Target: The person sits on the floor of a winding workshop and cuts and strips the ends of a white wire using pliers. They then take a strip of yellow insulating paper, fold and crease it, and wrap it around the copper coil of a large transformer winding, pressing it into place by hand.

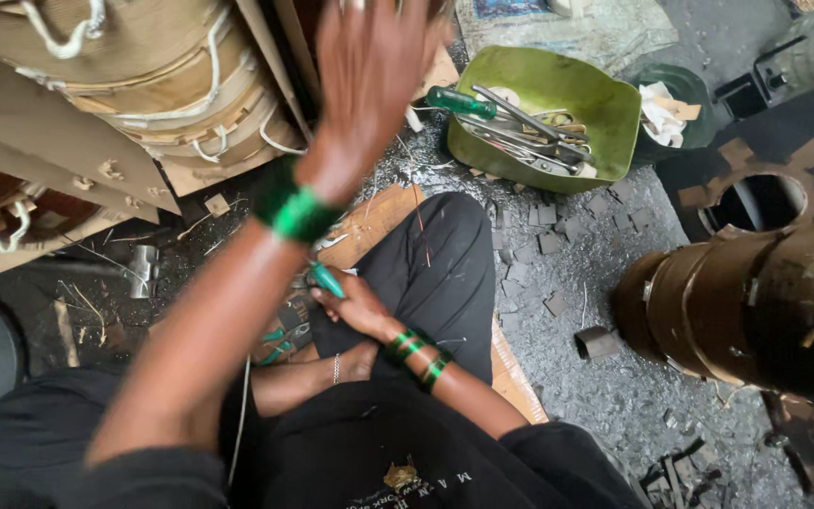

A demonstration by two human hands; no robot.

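Head cam: one hand up in the air, one down in the lap with a green-handled tool

From where I'm watching there's only this one view, so: two hands. The left hand [369, 80] is raised, blurred, fingers spread wide, holding nothing, with green bangles [296, 205] on the wrist. The right hand [355, 303] sits low by the crossed legs, closed round a small green-handled tool [327, 279]; I can't tell what kind. That wrist has two sets of green bangles too. One green tub [605, 108] sits on the gritty floor [614, 386] past the knee, holding a green-handled screwdriver [461, 102] plus a pile of metal tools I can't count. Two big wound coils: one tan with white ties at top left [143, 75], one dark brown at right [756, 302]. A dark green bowl [690, 90] behind the tub holds cardboard scraps.
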